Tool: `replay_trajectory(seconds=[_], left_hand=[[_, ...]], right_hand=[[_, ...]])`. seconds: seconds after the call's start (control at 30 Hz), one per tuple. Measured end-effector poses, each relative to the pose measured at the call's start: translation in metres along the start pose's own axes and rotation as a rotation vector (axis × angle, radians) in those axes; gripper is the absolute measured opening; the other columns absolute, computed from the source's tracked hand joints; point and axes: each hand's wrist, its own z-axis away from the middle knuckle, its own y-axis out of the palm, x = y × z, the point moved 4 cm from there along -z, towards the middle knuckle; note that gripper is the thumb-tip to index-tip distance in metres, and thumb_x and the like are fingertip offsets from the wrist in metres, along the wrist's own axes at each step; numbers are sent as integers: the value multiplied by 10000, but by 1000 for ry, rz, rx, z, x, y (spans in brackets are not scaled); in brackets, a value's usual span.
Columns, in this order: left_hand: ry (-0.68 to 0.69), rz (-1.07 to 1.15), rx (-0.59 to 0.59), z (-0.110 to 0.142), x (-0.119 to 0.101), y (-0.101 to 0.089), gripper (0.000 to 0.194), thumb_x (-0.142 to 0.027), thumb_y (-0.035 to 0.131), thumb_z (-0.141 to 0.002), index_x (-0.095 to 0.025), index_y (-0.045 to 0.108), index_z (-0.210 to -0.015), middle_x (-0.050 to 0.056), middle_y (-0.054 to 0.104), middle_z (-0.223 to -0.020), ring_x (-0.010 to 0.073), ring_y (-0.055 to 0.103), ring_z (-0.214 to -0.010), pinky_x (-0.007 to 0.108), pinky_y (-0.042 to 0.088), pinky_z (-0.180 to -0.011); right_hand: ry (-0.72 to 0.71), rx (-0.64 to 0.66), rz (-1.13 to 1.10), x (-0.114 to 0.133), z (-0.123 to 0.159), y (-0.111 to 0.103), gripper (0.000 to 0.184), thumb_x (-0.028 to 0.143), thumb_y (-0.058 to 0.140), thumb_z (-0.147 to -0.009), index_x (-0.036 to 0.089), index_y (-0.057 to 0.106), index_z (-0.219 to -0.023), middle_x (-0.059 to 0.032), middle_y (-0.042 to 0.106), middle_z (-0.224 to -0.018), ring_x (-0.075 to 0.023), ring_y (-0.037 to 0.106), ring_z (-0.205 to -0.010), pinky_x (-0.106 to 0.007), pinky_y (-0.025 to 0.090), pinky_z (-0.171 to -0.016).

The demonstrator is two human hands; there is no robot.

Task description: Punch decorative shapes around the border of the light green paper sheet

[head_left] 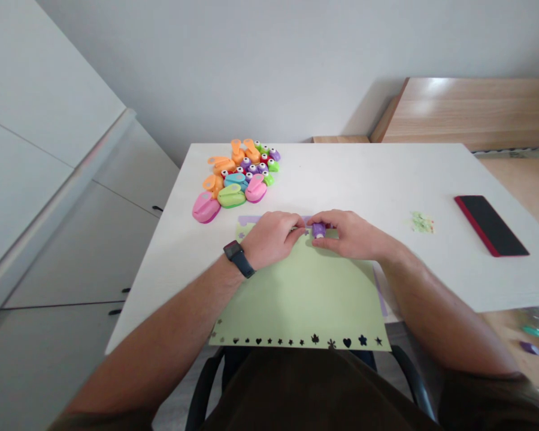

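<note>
A sheet of light green paper (314,293) lies on the table, its near edge hanging over the front and lined with punched shapes such as hearts, stars and a leaf. At its far edge, my left hand (276,234) pinches the paper between thumb and fingers. Close beside it, my right hand (348,233) grips a small purple craft punch (318,230) between thumb and fingers at that same edge. A punched hole shows between the hands. Purple paper (381,293) peeks out from under the green sheet.
Several colourful craft punches (245,170) cluster at the back left of the white table (363,173). To the right lie a small pile of paper cut-outs (421,222) and a black tablet-like object with a red edge (491,226). Chair armrests (411,374) flank my body.
</note>
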Motion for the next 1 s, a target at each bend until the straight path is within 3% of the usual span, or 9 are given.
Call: replay_trajectory(seconds=[0.37, 0.67, 0.87, 1.0], left_hand=[[11, -11, -2, 0, 0, 3, 178, -257, 543, -999, -182, 703, -978, 57, 756, -940, 222, 683, -860, 360, 485, -804], [13, 0, -14, 1, -2, 1, 180, -248, 542, -1000, -180, 707, -981, 57, 757, -952, 215, 688, -867, 355, 488, -805], [4, -31, -18, 1, 1, 4, 178, -262, 545, -999, -188, 705, -974, 49, 754, -938, 224, 685, -869, 366, 481, -815], [-19, -57, -23, 1, 4, 7, 188, -276, 547, -999, -183, 710, -982, 64, 742, -937, 229, 677, -893, 370, 483, -845]], right_hand=[[21, 9, 17, 3, 0, 1, 394, 384, 673, -910, 196, 683, -1256, -89, 743, -1131, -244, 673, -979, -363, 499, -881], [-53, -26, 9, -1, 1, 1, 371, 354, 660, -923, 228, 690, -1270, -68, 744, -1173, -246, 677, -1033, -380, 497, -928], [-15, -24, 23, -2, 0, 2, 328, 398, 656, -942, 209, 703, -1205, -80, 737, -1076, -242, 659, -959, -370, 502, -869], [-89, -45, 84, -3, -2, 5, 339, 396, 601, -981, 202, 702, -1240, -117, 701, -1086, -274, 613, -1056, -412, 472, -949]])
